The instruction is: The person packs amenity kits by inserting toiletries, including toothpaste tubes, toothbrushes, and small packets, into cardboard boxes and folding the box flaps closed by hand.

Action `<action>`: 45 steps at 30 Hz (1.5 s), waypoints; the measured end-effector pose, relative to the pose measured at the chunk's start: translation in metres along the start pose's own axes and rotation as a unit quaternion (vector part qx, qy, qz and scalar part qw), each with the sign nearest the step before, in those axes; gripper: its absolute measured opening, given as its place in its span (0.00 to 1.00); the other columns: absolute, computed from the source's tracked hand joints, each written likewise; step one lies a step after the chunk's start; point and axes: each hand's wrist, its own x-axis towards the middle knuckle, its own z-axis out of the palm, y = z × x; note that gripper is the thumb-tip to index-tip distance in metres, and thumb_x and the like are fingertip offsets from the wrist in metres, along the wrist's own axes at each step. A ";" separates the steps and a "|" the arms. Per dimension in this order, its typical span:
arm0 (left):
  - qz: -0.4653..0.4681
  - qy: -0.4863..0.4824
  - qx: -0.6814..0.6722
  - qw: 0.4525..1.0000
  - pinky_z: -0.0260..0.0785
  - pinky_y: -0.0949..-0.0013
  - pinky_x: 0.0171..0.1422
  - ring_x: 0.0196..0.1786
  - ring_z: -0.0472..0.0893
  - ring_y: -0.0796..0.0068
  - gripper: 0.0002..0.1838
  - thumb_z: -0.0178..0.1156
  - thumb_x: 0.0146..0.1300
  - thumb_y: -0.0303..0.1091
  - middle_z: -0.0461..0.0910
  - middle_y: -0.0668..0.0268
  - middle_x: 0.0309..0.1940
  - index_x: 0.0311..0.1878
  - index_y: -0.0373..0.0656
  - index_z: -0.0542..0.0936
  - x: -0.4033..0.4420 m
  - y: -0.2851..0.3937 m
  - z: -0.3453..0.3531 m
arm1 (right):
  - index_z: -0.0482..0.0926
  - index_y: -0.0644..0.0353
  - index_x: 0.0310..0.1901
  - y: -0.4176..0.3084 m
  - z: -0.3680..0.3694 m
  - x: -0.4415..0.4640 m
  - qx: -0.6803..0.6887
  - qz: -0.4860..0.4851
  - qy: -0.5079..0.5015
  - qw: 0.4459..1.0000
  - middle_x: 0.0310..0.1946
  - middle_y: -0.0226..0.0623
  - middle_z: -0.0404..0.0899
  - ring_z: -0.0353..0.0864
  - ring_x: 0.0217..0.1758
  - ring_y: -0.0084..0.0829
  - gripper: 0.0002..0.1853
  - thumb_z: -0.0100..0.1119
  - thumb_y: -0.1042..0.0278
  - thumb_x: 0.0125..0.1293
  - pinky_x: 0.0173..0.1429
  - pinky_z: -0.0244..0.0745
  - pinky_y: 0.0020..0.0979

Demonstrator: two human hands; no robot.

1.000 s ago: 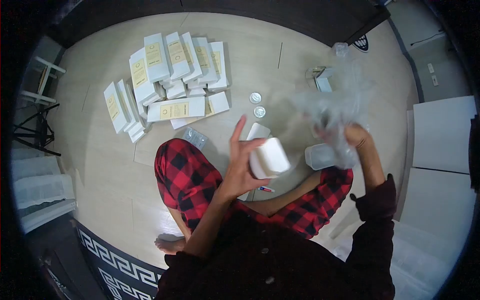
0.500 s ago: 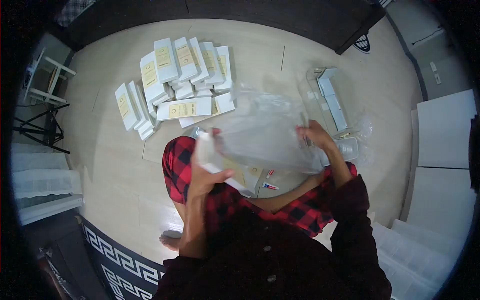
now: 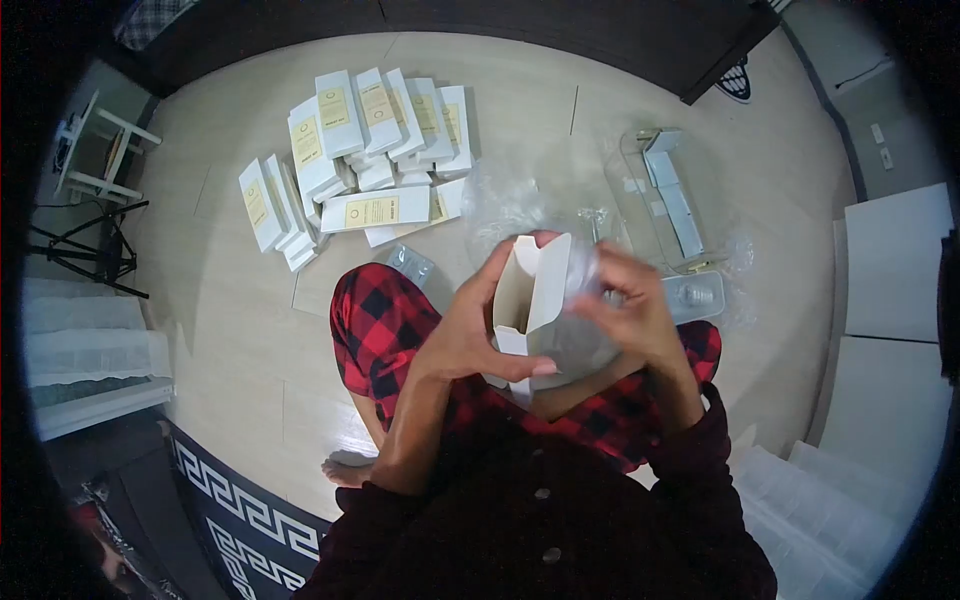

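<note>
My left hand is wrapped around a white carton box, held in front of my lap with its end flaps standing up. The inside of the box faces me, and its far end is out of sight. Just to the right, my right hand is blurred, its fingers curled on crumpled clear plastic beside the box's raised flap. More clear plastic film hangs below that hand. Past the box, a sheet of clear plastic spreads on the floor.
Many closed white boxes with yellow labels are stacked at the far left. A small clear packet lies by my left knee. At right are a clear container with white card pieces and a small clear tray.
The box has been turned so that its open end faces up, and it moved right. The large plastic bag stretched between my hands has dropped away, and my right hand came closer to the box.
</note>
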 end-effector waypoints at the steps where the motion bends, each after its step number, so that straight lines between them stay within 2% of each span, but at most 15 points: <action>1: 0.020 -0.018 -0.003 1.000 0.53 0.69 0.66 0.62 0.63 0.73 0.54 0.75 0.28 0.33 0.61 0.65 0.63 0.65 0.40 0.60 0.004 0.001 -0.005 | 0.77 0.64 0.47 -0.004 -0.004 0.001 -0.031 -0.040 0.054 0.997 0.44 0.30 0.78 0.76 0.41 0.19 0.20 0.69 0.72 0.51 0.42 0.71 0.22; 4: 0.030 -0.054 -0.019 0.998 0.50 0.67 0.68 0.67 0.57 0.71 0.51 0.74 0.29 0.32 0.52 0.64 0.69 0.64 0.40 0.62 0.001 -0.007 -0.021 | 0.79 0.65 0.42 -0.043 -0.024 0.001 0.122 0.007 0.176 0.977 0.37 0.27 0.79 0.76 0.37 0.19 0.14 0.67 0.73 0.53 0.41 0.71 0.21; 6: -0.002 -0.135 0.092 0.987 0.51 0.64 0.69 0.65 0.60 0.64 0.49 0.75 0.28 0.38 0.49 0.60 0.70 0.61 0.39 0.66 0.000 -0.019 -0.023 | 0.79 0.65 0.42 -0.039 -0.033 0.000 0.117 -0.005 0.198 0.973 0.36 0.28 0.79 0.76 0.38 0.19 0.14 0.67 0.73 0.54 0.41 0.71 0.22; 10: -0.074 -0.116 0.028 0.990 0.50 0.66 0.70 0.67 0.57 0.68 0.46 0.73 0.34 0.31 0.55 0.66 0.64 0.62 0.44 0.65 0.010 -0.006 -0.006 | 0.76 0.64 0.47 -0.017 -0.058 -0.017 0.125 -0.003 0.231 0.965 0.41 0.32 0.78 0.76 0.41 0.20 0.17 0.65 0.74 0.55 0.46 0.72 0.24; 14: -0.015 -0.141 0.106 0.984 0.53 0.68 0.69 0.64 0.61 0.67 0.43 0.71 0.32 0.32 0.62 0.66 0.58 0.59 0.41 0.69 0.029 0.011 0.000 | 0.71 0.64 0.54 -0.019 -0.075 -0.033 0.135 0.024 0.276 0.951 0.49 0.34 0.75 0.77 0.42 0.23 0.24 0.65 0.74 0.55 0.47 0.72 0.26; 20: 0.078 -0.192 0.177 0.962 0.60 0.66 0.65 0.61 0.66 0.65 0.42 0.70 0.30 0.31 0.63 0.66 0.59 0.57 0.41 0.71 0.054 0.056 0.011 | 0.66 0.61 0.60 -0.020 -0.098 -0.046 -0.185 -0.085 0.332 0.921 0.50 0.32 0.73 0.76 0.43 0.25 0.34 0.68 0.75 0.49 0.42 0.71 0.23; 23: 0.127 -0.191 0.205 0.952 0.53 0.61 0.70 0.64 0.64 0.63 0.45 0.72 0.24 0.38 0.65 0.61 0.60 0.56 0.39 0.73 0.062 0.069 0.010 | 0.61 0.55 0.65 0.003 -0.134 -0.060 -0.297 -0.012 0.014 0.955 0.52 0.33 0.73 0.74 0.47 0.23 0.44 0.72 0.68 0.44 0.39 0.69 0.20; 26: 0.111 -0.173 0.203 0.957 0.54 0.61 0.70 0.64 0.64 0.61 0.45 0.72 0.25 0.37 0.64 0.59 0.61 0.56 0.39 0.73 0.060 0.076 0.008 | 0.67 0.55 0.61 -0.053 -0.125 -0.047 -0.201 0.032 0.151 0.967 0.52 0.35 0.73 0.74 0.46 0.23 0.40 0.73 0.65 0.43 0.36 0.68 0.18; 30: 0.113 -0.171 0.170 0.964 0.54 0.62 0.68 0.64 0.64 0.60 0.45 0.72 0.26 0.38 0.64 0.57 0.62 0.57 0.36 0.72 0.056 0.076 0.004 | 0.80 0.57 0.45 -0.072 -0.112 -0.039 -0.052 -0.067 0.199 0.976 0.47 0.32 0.75 0.75 0.39 0.22 0.20 0.69 0.68 0.48 0.33 0.67 0.18; 33: 0.130 -0.175 0.093 0.972 0.59 0.65 0.66 0.62 0.68 0.61 0.46 0.72 0.25 0.35 0.64 0.60 0.61 0.58 0.37 0.72 0.057 0.078 0.002 | 0.77 0.53 0.51 -0.055 -0.133 -0.046 -0.139 -0.037 0.125 0.982 0.47 0.30 0.75 0.75 0.38 0.22 0.29 0.73 0.62 0.43 0.34 0.67 0.18; 36: 0.161 -0.185 0.081 0.966 0.59 0.66 0.66 0.62 0.68 0.61 0.46 0.72 0.26 0.35 0.65 0.58 0.61 0.58 0.35 0.71 0.062 0.083 0.003 | 0.79 0.55 0.47 -0.071 -0.112 -0.039 -0.141 -0.031 0.202 0.969 0.42 0.29 0.78 0.75 0.35 0.21 0.25 0.73 0.63 0.44 0.34 0.67 0.19; 39: 0.203 -0.186 0.059 0.960 0.58 0.68 0.66 0.62 0.67 0.62 0.47 0.72 0.27 0.35 0.66 0.57 0.61 0.59 0.34 0.70 0.069 0.088 0.003 | 0.81 0.61 0.35 -0.081 -0.093 -0.034 -0.209 -0.002 0.060 0.976 0.29 0.27 0.79 0.72 0.27 0.16 0.09 0.67 0.70 0.52 0.30 0.65 0.19; 42: 0.220 -0.173 0.059 0.958 0.58 0.68 0.66 0.61 0.68 0.62 0.47 0.73 0.28 0.35 0.65 0.58 0.61 0.60 0.34 0.69 0.066 0.099 0.002 | 0.81 0.61 0.34 -0.068 -0.103 -0.029 -0.241 0.007 0.124 0.963 0.26 0.27 0.78 0.71 0.24 0.16 0.10 0.68 0.68 0.51 0.28 0.63 0.19; 43: 0.227 -0.138 0.102 0.959 0.63 0.69 0.55 0.51 0.71 0.66 0.46 0.72 0.30 0.41 0.64 0.52 0.61 0.58 0.31 0.70 0.064 0.101 0.001 | 0.81 0.61 0.30 -0.076 -0.106 -0.031 -0.158 -0.026 0.208 0.965 0.22 0.26 0.77 0.71 0.22 0.16 0.07 0.66 0.68 0.53 0.27 0.63 0.19; 45: 0.234 -0.104 0.147 0.955 0.69 0.69 0.45 0.41 0.74 0.70 0.45 0.70 0.33 0.47 0.63 0.47 0.61 0.56 0.29 0.70 0.061 0.102 -0.003 | 0.81 0.60 0.29 -0.078 -0.116 -0.024 -0.170 -0.006 0.164 0.972 0.22 0.26 0.77 0.71 0.22 0.15 0.05 0.64 0.68 0.55 0.27 0.63 0.19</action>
